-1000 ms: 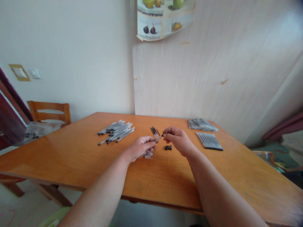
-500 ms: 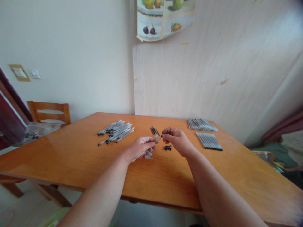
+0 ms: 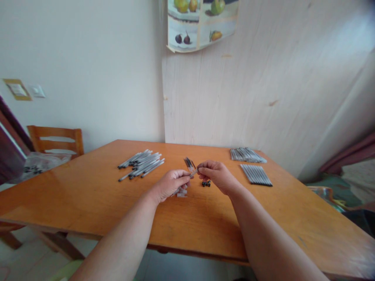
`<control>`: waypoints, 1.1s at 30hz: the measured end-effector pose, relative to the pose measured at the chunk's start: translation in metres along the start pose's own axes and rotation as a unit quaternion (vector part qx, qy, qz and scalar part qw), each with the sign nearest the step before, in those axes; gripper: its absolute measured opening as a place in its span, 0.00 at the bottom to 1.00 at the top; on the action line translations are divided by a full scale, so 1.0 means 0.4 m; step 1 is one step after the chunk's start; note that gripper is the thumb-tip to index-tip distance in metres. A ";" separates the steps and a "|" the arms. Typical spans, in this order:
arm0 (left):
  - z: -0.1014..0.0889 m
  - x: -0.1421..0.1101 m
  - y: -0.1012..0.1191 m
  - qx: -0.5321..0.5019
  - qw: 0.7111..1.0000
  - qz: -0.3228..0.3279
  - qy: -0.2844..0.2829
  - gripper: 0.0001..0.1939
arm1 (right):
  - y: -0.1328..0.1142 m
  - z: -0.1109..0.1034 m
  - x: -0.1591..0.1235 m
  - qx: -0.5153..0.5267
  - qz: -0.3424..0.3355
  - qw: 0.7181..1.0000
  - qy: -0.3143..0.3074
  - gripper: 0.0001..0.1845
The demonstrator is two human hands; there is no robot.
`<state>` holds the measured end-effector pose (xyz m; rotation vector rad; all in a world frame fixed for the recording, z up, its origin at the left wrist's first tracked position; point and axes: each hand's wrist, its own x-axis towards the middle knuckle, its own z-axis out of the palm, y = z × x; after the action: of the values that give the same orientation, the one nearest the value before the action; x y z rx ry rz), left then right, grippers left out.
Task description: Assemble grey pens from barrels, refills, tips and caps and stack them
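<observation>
My left hand (image 3: 173,185) is closed around a slim translucent pen barrel (image 3: 193,173), which slants up to the right. Fingertips of my right hand (image 3: 217,175) pinch the barrel's upper end, and whatever sits in that pinch is mostly covered. Just below the right hand lies a small cluster of black pen plugs or tips (image 3: 206,183). Several clear plastic pieces, perhaps pen caps (image 3: 182,192), lie beneath the left hand and are partly hidden by it. Beyond both hands are thin dark-ended sticks that look like pen refills (image 3: 189,163).
On the wooden table (image 3: 123,210), a loose pile of grey pens (image 3: 142,164) lies left. To the right are a neat row of pens (image 3: 256,174) and, behind it, a bundle of pens (image 3: 248,154) in clear wrapping. A wooden chair (image 3: 55,134) stands beyond the left edge.
The view has shifted slightly. Both hands keep their hold on the barrel; the dark bit that showed at my right fingertips is now more covered by them.
</observation>
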<state>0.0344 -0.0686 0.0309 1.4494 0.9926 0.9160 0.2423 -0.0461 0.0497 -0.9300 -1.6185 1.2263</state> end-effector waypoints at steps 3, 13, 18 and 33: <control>0.002 -0.001 0.001 0.005 1.000 0.000 0.002 0.16 | -0.005 -0.002 -0.003 -0.003 0.009 1.000 -0.003 0.09; 0.002 -0.001 -0.001 0.010 1.000 0.004 -0.004 0.17 | -0.014 -0.002 -0.008 0.001 0.001 1.000 -0.017 0.09; 0.005 -0.002 0.001 0.021 1.000 0.022 0.002 0.15 | -0.018 -0.001 -0.010 -0.015 0.007 1.000 -0.014 0.10; 0.001 0.008 -0.018 0.028 0.999 0.023 -0.008 0.16 | -0.004 0.007 -0.002 -0.154 0.017 0.987 0.031 0.13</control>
<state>0.0351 -0.0654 0.0239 1.5284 0.9841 0.9152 0.2399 -0.0481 0.0506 -1.1784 -1.7781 0.9737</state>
